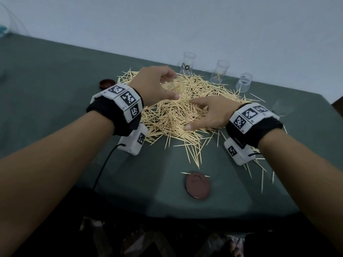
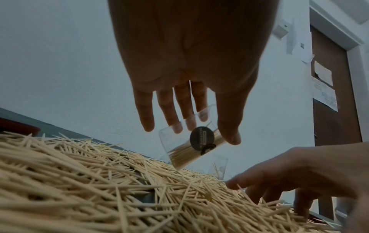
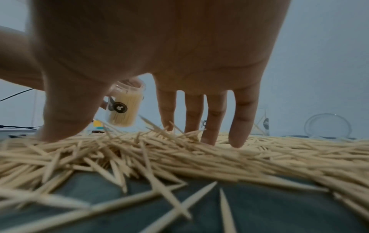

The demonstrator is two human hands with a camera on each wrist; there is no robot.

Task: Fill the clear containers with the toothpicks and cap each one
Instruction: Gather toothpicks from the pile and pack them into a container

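A big pile of toothpicks (image 1: 172, 117) lies in the middle of the dark green table (image 1: 55, 80). Just above its far side, my left hand (image 1: 156, 84) grips a clear container (image 1: 174, 85) between fingers and thumb. The left wrist view shows this container (image 2: 189, 141) tilted, partly filled with toothpicks and bearing a round black sticker. My right hand (image 1: 209, 112) is spread flat over the pile, and its straight fingers (image 3: 211, 119) and thumb touch the toothpicks (image 3: 179, 154). Two brown caps lie loose: one (image 1: 198, 185) near the front edge, one (image 1: 107, 83) at the back left.
Three clear containers stand upright along the wall behind the pile (image 1: 188, 64) (image 1: 220, 71) (image 1: 244, 82), each with little inside. Another clear container (image 3: 327, 126) lies on its side at the right. Stray toothpicks (image 1: 248, 164) are scattered toward the front right edge.
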